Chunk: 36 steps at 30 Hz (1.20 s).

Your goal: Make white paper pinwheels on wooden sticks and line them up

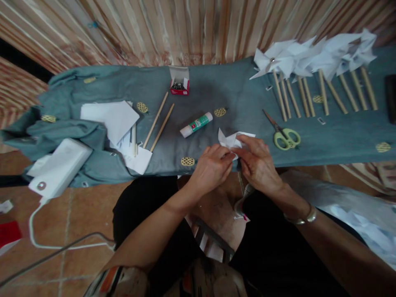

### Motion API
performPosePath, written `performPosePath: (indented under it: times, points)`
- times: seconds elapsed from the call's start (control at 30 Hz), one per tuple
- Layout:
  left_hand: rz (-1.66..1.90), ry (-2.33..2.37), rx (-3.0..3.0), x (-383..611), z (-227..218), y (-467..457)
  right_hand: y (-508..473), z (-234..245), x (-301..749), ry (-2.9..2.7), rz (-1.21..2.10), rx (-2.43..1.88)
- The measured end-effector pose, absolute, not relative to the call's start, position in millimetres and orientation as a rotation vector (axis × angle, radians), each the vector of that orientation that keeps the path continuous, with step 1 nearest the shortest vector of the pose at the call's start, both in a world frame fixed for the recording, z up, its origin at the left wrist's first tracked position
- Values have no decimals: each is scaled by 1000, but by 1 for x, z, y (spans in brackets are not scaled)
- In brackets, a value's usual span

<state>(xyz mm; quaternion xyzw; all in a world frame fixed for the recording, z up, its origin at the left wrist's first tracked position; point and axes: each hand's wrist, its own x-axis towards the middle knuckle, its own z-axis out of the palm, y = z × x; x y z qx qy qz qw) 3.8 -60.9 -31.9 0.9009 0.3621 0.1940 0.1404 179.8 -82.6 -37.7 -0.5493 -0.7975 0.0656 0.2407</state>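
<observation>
pinching the white paper pinwheel (229, 141) above the near edge of the blue-green cloth (163, 165), the left hand (212, 167) and right hand (258, 164) both have fingers clamped near its middle; light, even pressure there should keep the folded blades (222, 137) gathered without creasing.

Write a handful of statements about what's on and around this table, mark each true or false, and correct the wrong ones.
1. The left hand and the right hand both hold the folded white paper. True.
2. The scissors have red handles. False: the scissors' handles are light green.
3. The glue stick lies to the left of the scissors. True.
4. The small red box is closed. False: it stands open, with small pieces inside.
5. The paper pinwheels lie farther right than the glue stick. True.
6. The white device with a cable lies right of the scissors. False: it is at the left.
</observation>
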Motion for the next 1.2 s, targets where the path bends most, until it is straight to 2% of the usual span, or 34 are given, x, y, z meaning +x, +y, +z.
performPosePath:
  times: [0.4, 0.83, 1.03, 1.2]
  points:
    - [800, 1160, 2469, 7, -37, -73, -84, -28, 174, -2181, 259, -1614]
    - [738, 1159, 2530, 2, -29, -48, -64, -34, 203, -1897, 340, -1624]
    - [795, 1184, 2531, -7, -24, -26, -73, -21, 204, -1930, 403, -1654]
    - [937, 1243, 2498, -7, -18, -42, -82, -9, 200, -1953, 440, -1683]
